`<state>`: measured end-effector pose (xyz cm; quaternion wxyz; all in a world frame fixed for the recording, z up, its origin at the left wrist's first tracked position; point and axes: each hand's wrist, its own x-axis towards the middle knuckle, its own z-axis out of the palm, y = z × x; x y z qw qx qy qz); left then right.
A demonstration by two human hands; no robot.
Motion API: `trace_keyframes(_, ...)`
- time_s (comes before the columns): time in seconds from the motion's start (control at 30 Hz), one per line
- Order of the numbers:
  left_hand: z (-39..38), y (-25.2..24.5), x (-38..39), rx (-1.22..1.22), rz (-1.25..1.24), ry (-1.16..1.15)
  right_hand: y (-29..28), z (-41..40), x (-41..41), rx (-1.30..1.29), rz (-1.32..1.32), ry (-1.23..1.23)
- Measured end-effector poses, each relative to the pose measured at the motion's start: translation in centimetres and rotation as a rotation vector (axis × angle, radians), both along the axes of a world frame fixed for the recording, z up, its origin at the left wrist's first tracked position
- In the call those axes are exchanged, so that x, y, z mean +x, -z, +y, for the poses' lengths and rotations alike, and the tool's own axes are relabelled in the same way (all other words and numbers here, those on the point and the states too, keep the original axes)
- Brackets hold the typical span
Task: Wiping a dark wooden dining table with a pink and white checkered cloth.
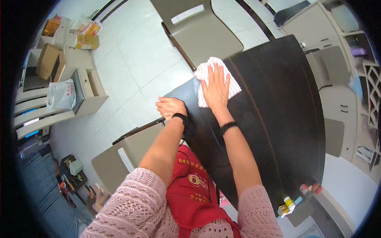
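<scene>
My right hand [216, 86] lies flat on a pink-and-white patterned cloth [205, 99], fingers slightly spread, holding it down against the dark tabletop [285, 98]. The cloth reaches the table's edge beside a beige chair. My left hand [171, 107] is at the table's left edge, to the left of the cloth, with its fingers curled in. No object shows in that hand, and its palm is hidden. Both wrists wear dark bands. A red apron [190, 190] hangs between my forearms, close to the table edge.
A beige chair [205, 35] stands at the table's far edge, another chair [119, 157] at my left. A yellow-and-white bottle [289, 203] and small jars [315, 188] sit at the lower right. A plastic bag [61, 95] rests on the left cabinet.
</scene>
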<state>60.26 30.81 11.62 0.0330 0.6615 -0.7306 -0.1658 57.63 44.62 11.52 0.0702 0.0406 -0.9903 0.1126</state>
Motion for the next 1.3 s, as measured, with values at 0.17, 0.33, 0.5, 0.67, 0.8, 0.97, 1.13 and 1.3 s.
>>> trace_keyframes(0.17,-0.7,-1.3,-0.2,0.011,0.050,-0.008,-2.2,7.1,14.3,-0.074,-0.219,0.154)
trace_keyframes(0.33,-1.2,-0.2,-0.3,-0.009,0.033,-0.031,-2.8,12.6,31.2,-0.072,-0.358,0.550)
trace_keyframes(0.5,-1.1,0.1,0.1,-0.015,0.024,-0.011,-1.8,12.4,29.3,-0.045,-0.279,0.624)
trace_keyframes(0.67,-0.6,-0.6,0.1,-0.014,-0.017,0.004,-0.9,9.8,11.8,-0.033,-0.141,0.415)
trace_keyframes(0.8,-0.8,0.1,0.2,-0.044,-0.005,-0.004,0.7,8.7,0.8,0.001,-0.003,0.287)
trace_keyframes(0.97,-0.2,0.3,-0.2,-0.023,0.000,-0.014,0.4,10.1,-3.0,0.013,0.056,0.207)
trace_keyframes(1.13,-1.5,1.4,-0.3,-0.054,0.033,-0.044,-0.9,10.1,8.7,-0.014,-0.085,0.102)
trace_keyframes(1.3,-1.3,0.1,-0.6,-0.013,-0.005,-0.067,-2.6,11.3,31.4,-0.041,-0.382,0.095)
